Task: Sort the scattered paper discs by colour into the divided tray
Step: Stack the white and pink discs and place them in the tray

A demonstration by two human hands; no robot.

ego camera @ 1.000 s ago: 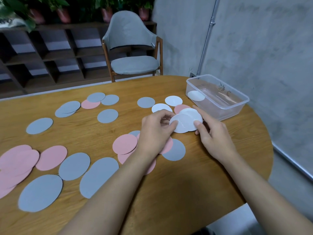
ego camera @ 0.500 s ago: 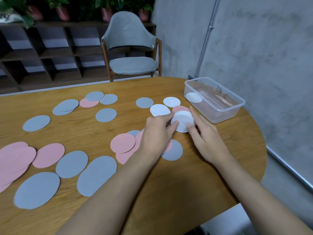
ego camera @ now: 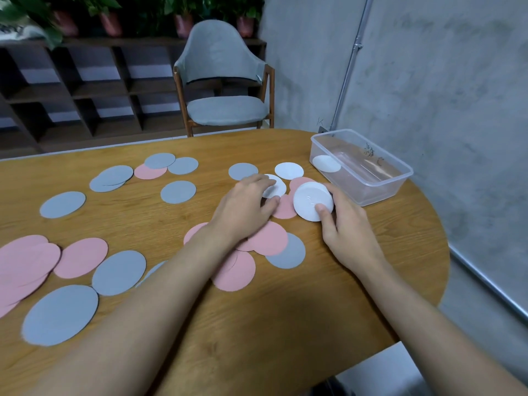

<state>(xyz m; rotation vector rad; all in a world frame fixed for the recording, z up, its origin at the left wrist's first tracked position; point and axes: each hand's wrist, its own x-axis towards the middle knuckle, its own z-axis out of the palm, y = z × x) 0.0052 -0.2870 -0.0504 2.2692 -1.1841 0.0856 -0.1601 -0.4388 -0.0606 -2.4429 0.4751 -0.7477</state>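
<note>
Nearest, pink and grey discs (ego camera: 118, 272) lie scattered. Your right hand (ego camera: 347, 232) grips a white disc stack (ego camera: 310, 200), thumb on top; your left hand (ego camera: 244, 210) rests relaxed fingers on a lone white disc (ego camera: 276, 187). Beyond, the clear tray (ego camera: 380, 190) holds a single white disc (ego camera: 326, 163).

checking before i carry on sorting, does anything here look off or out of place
Only the clear tub: no dividers show inside it, and it holds just one white disc. Nothing looks torn or spilled.

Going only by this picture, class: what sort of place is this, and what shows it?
Probably an office or studio meeting room: a wooden table, a padded grey chair, dark shelving topped with potted plants.
</note>
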